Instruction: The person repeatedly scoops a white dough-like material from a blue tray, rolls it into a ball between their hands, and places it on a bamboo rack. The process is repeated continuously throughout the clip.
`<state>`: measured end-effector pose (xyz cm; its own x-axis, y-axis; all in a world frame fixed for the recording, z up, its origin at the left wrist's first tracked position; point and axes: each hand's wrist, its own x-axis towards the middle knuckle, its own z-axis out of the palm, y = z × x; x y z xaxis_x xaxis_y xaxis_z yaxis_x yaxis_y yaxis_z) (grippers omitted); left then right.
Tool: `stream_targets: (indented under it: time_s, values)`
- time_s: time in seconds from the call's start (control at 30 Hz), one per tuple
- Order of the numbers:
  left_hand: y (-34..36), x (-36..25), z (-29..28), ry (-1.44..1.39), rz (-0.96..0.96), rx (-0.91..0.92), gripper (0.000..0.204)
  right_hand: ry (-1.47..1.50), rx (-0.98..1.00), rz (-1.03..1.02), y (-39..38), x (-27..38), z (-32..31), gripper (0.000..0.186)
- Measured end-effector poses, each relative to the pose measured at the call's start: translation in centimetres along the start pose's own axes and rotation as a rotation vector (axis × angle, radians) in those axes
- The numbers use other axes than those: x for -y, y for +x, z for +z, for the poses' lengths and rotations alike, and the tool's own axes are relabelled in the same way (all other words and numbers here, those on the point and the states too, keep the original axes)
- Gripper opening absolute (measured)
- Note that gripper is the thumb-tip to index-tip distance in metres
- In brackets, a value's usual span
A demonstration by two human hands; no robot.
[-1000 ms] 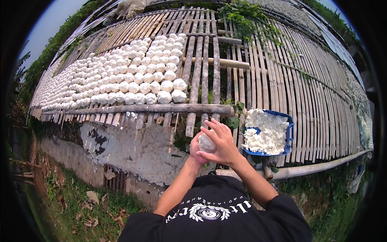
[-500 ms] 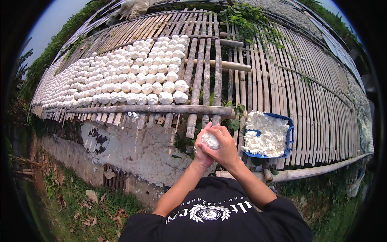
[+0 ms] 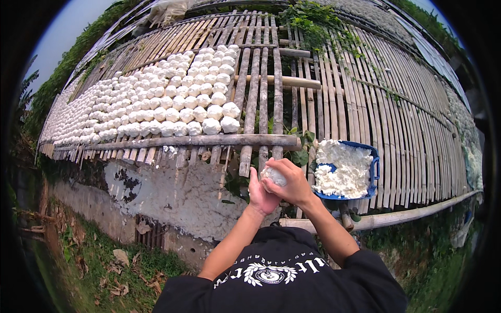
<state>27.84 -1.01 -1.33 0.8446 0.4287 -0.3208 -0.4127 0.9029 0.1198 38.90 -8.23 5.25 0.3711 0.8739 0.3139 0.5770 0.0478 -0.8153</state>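
Just below the bamboo rack's front pole (image 3: 209, 140), I cup a rough white lump (image 3: 276, 176) between both hands. My left hand (image 3: 261, 193) cradles it from below and the left, thumb raised, with its fingers mostly hidden. My right hand (image 3: 292, 182) wraps over the lump with curled fingers, covering part of it. Close by on the right is a blue plastic tray (image 3: 374, 175) heaped with crumbly white paste (image 3: 342, 175). Up on the rack to the left, many rounded white lumps (image 3: 202, 113) lie in close rows.
Slatted bamboo panels (image 3: 402, 130) spread to the right and back, with green vines (image 3: 308, 23) over them. A horizontal bamboo pole (image 3: 396, 216) runs along the near right edge. Below the left rack are a weathered concrete wall (image 3: 125, 219) and grass (image 3: 120, 281) with dry leaves.
My right hand's fingers, spread a second ago, have closed over the lump. Since half a second ago my left thumb has lifted away from it and both hands have shifted slightly.
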Motion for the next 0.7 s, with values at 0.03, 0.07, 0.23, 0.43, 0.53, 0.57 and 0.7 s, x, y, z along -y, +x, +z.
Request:
stream_targets:
  time_s: [0.03,0.07,0.23,0.43,0.53,0.57,0.7]
  values:
    - [0.0,-0.2,0.0,0.026,-0.046,0.069,0.062,-0.063,0.044,-0.127,0.2,-0.3,-0.1,0.053]
    - [0.1,-0.4,-0.1,0.066,-0.086,0.057,0.060,-0.117,0.025,-0.197,0.2,-0.4,0.0,0.052]
    - [0.9,-0.6,-1.6,-0.087,-0.062,0.175,0.062,-0.352,-0.002,-0.186,0.5,-0.5,0.0,0.045]
    - [1.5,-0.8,-1.8,0.063,-0.213,0.060,0.071,-0.374,0.193,-0.461,1.0,-0.5,-0.8,0.033]
    - [1.3,-0.6,-1.4,0.061,-0.084,0.059,0.059,-0.497,0.052,-0.454,1.1,-0.4,-0.9,0.037]
    - [1.3,-0.6,-1.4,0.051,-0.070,0.063,0.056,-0.465,0.102,-0.342,1.2,-0.4,-0.8,0.038]
    - [2.2,-0.1,-2.2,-0.073,-0.144,0.178,0.054,-0.471,0.201,-0.382,1.6,0.2,-0.4,0.038]
